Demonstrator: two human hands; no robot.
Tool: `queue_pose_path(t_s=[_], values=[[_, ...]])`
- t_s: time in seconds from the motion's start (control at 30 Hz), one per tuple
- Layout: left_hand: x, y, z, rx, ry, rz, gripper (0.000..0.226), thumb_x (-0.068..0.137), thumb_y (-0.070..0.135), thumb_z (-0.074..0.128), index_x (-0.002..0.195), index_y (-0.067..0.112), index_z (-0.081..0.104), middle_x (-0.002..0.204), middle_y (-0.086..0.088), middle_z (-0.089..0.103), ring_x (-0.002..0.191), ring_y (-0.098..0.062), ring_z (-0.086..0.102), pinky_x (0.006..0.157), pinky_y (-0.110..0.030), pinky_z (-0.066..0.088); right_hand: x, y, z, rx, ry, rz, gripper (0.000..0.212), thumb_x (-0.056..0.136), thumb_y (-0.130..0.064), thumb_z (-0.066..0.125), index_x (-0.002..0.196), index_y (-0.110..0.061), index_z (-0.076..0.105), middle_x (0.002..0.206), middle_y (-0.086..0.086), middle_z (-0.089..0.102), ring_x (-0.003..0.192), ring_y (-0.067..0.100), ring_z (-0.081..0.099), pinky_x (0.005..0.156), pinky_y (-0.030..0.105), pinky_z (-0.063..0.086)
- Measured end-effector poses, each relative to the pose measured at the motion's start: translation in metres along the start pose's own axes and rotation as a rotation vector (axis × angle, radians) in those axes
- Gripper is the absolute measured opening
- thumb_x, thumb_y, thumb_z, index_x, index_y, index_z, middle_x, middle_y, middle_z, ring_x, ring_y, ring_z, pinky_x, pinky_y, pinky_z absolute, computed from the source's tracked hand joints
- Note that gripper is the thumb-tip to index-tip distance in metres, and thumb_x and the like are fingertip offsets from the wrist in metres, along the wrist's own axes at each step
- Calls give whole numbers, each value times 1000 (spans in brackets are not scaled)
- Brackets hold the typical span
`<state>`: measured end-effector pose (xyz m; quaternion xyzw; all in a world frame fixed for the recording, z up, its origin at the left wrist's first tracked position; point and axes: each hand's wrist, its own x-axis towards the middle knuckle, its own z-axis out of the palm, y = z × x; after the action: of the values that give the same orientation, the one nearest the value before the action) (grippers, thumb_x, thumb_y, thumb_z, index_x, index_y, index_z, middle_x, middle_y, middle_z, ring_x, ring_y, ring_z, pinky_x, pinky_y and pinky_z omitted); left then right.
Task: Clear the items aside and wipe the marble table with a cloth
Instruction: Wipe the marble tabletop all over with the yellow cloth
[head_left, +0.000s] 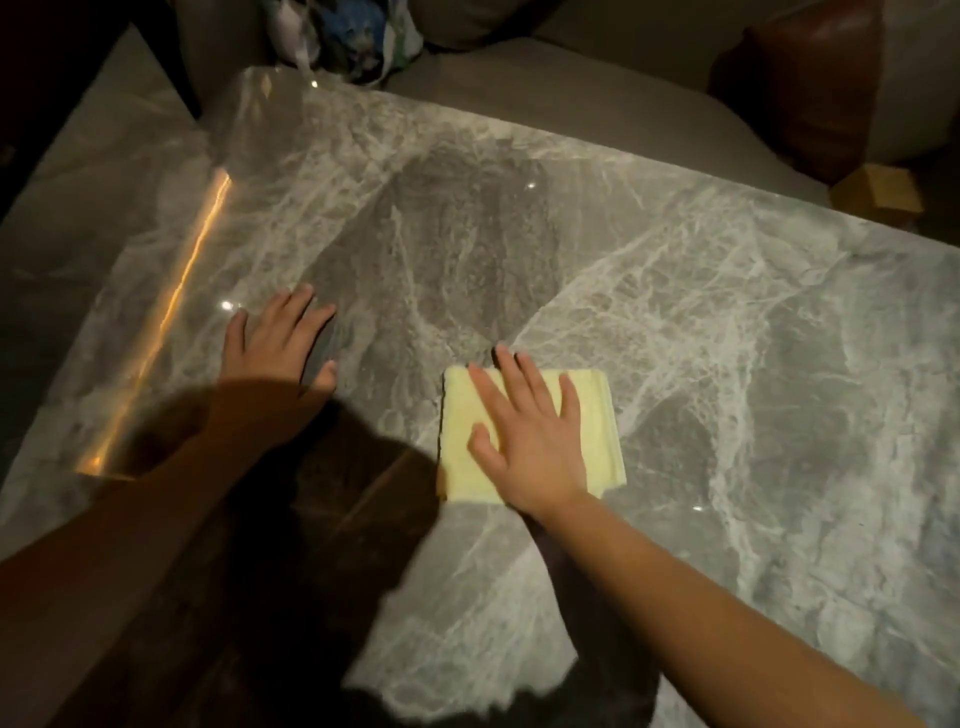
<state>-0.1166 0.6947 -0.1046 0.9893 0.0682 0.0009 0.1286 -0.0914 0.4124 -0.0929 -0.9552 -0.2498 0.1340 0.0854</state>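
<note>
I am resting my left hand (280, 345) flat, fingers spread, on the table (675, 291) left of the cloth (597, 421), likely bracing myself. My right hand (524, 436) is pressing straight fingers on top of the cloth, gripping nothing, probably for wiping.

One marble table (675, 312), one yellow cloth (460, 410), two hands (one left hand (278, 343), one right hand (524, 441)). Beyond the far edge: one stuffed bag (353, 36), one brown leather cushion (800, 78), and possibly one cardboard box (878, 195).
</note>
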Motion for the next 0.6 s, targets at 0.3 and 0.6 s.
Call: queue_pose_path(t_s=[0.3, 0.6], values=[[1, -9, 0, -15, -33, 38, 64, 87, 50, 33, 142, 18, 38, 156, -7, 27, 145, -24, 20, 113, -53, 20, 169, 17, -39, 38, 130, 146, 52, 100, -40, 24, 152, -32, 22, 163, -1, 11, 150, 18, 5, 116, 55, 4], [1, -11, 1, -69, -17, 36, 62, 85, 49, 41, 140, 21, 39, 156, -5, 28, 145, -21, 21, 110, -55, 27, 235, 27, -56, 12, 167, 139, 54, 99, -37, 20, 152, -28, 20, 162, 3, 12, 150, 23, 7, 116, 58, 3]])
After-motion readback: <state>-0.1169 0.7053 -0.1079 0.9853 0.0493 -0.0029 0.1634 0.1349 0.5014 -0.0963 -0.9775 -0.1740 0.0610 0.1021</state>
